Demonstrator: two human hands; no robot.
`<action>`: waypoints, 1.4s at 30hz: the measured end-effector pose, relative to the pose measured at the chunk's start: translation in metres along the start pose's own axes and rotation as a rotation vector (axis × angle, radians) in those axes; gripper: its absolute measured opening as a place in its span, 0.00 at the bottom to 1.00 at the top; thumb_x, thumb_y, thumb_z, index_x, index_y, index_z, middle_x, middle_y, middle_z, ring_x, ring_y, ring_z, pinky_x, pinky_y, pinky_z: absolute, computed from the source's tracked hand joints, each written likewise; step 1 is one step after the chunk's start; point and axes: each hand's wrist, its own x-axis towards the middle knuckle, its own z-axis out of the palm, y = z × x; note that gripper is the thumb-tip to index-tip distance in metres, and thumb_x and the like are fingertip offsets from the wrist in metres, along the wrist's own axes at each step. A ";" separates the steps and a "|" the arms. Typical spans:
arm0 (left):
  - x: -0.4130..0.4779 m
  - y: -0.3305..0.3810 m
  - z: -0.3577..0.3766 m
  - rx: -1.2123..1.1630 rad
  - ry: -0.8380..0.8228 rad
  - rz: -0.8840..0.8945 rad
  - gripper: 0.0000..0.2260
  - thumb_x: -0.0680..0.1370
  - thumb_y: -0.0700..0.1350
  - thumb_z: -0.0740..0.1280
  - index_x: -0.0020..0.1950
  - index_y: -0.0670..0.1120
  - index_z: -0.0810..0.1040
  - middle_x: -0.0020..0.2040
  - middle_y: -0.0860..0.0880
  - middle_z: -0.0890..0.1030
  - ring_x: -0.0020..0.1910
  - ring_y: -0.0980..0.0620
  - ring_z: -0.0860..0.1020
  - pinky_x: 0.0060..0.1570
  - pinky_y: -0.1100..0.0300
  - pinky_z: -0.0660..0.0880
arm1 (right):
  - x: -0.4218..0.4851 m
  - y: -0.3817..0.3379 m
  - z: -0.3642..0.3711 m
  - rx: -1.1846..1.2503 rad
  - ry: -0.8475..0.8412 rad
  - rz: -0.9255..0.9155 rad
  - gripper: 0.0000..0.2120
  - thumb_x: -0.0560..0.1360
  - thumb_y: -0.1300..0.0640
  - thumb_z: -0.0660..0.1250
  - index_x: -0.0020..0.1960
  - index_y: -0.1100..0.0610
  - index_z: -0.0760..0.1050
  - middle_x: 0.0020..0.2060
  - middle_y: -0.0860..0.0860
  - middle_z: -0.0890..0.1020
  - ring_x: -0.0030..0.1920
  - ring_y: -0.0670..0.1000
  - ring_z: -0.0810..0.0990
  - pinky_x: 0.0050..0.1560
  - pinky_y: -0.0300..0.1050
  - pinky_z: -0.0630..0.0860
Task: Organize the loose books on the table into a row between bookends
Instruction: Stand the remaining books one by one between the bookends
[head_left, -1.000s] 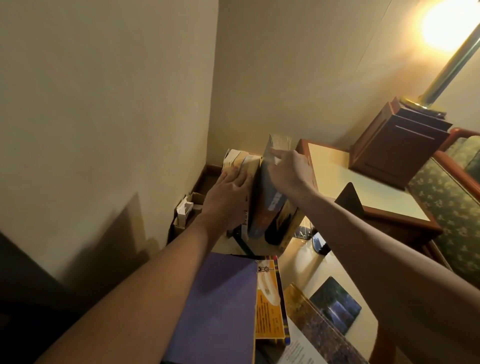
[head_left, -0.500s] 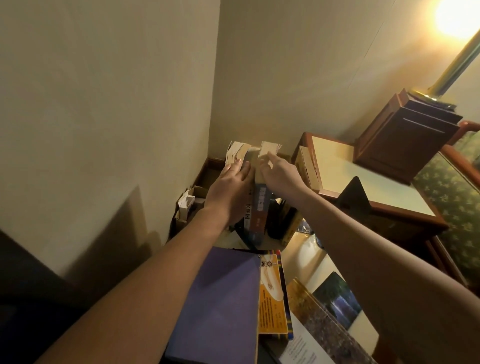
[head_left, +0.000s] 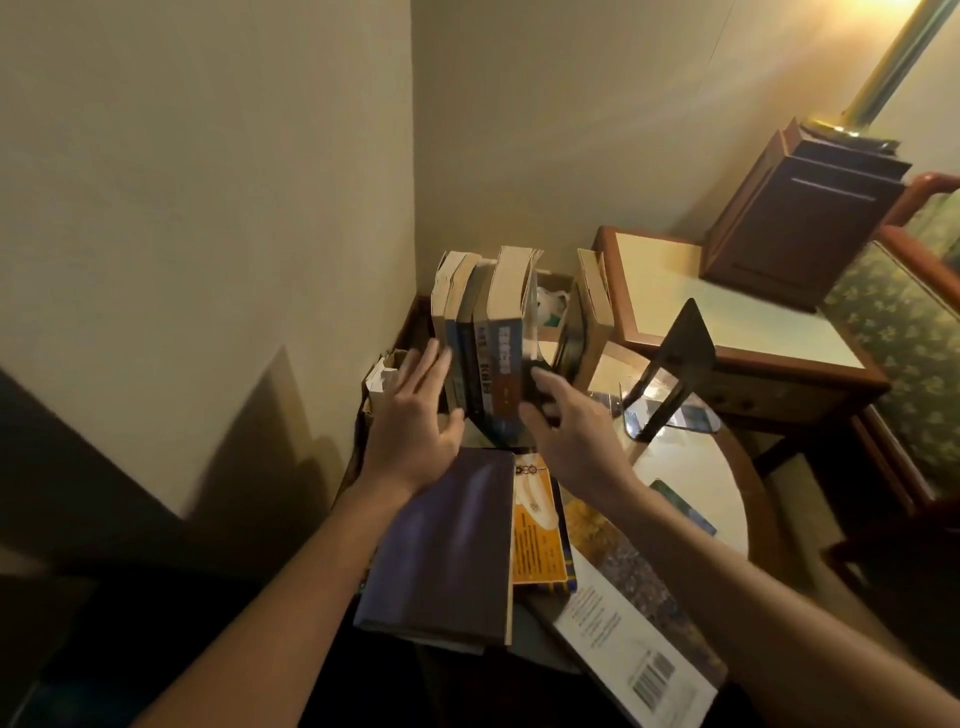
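Hands have been lowered from the book tops to the row's lower sides. The upright books (head_left: 488, 353) are stood at the counter's (head_left: 691, 475) far-left corner, long axes vertical, spines toward the camera. Left hand (head_left: 415, 421) is pressed flat, fingers straight, on the left face; right hand's (head_left: 569, 421) grip is curled round the right end.

A row of upright books (head_left: 483, 338) stood at the back of the desk (head_left: 691, 467), in the corner of the walls. The left hand (head_left: 415, 421) lay against the row's left side, and the right hand (head_left: 571, 431) was at its right side. A bookend (head_left: 680, 353) stood further right, apart from the row. In front of the row lay a flat book (head_left: 447, 545). A thin booklet (head_left: 537, 525) lay just right of it.
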 end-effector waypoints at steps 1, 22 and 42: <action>-0.014 0.000 -0.001 -0.047 -0.038 -0.105 0.31 0.79 0.48 0.68 0.80 0.49 0.59 0.80 0.49 0.61 0.79 0.46 0.58 0.75 0.44 0.63 | -0.012 0.007 0.007 0.014 -0.026 0.038 0.23 0.82 0.51 0.63 0.76 0.50 0.65 0.63 0.51 0.80 0.60 0.49 0.79 0.57 0.44 0.78; -0.089 0.050 0.040 -0.351 -0.244 -0.573 0.36 0.78 0.54 0.70 0.80 0.47 0.57 0.77 0.46 0.67 0.74 0.44 0.67 0.70 0.52 0.67 | -0.089 0.047 0.028 0.155 -0.158 0.471 0.45 0.75 0.37 0.67 0.81 0.40 0.42 0.78 0.50 0.61 0.76 0.61 0.60 0.74 0.65 0.60; -0.093 0.143 0.053 -0.934 -0.206 -0.370 0.28 0.76 0.45 0.73 0.74 0.53 0.67 0.62 0.53 0.79 0.59 0.58 0.79 0.51 0.64 0.78 | -0.145 0.103 -0.069 0.339 0.107 0.157 0.52 0.74 0.66 0.73 0.81 0.47 0.39 0.67 0.43 0.71 0.64 0.32 0.72 0.62 0.30 0.71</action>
